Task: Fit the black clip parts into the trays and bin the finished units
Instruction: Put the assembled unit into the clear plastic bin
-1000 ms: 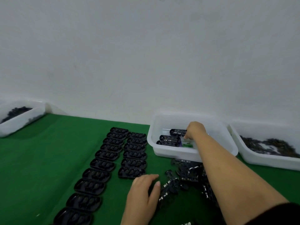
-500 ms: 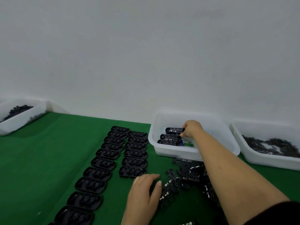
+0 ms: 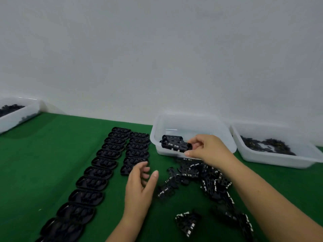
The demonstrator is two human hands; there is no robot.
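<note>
Black unit [image 3: 173, 143] apparently left of grip [image 3: 208, 148]

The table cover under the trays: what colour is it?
Plain green, no pattern: the table cover shows best in the head view.

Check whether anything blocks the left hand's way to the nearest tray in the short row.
Nothing visible does. The left hand hovers open over the green mat, its fingertips right at the nearest tray of the short row. The pile of loose black parts lies to its right, off that path.
</note>
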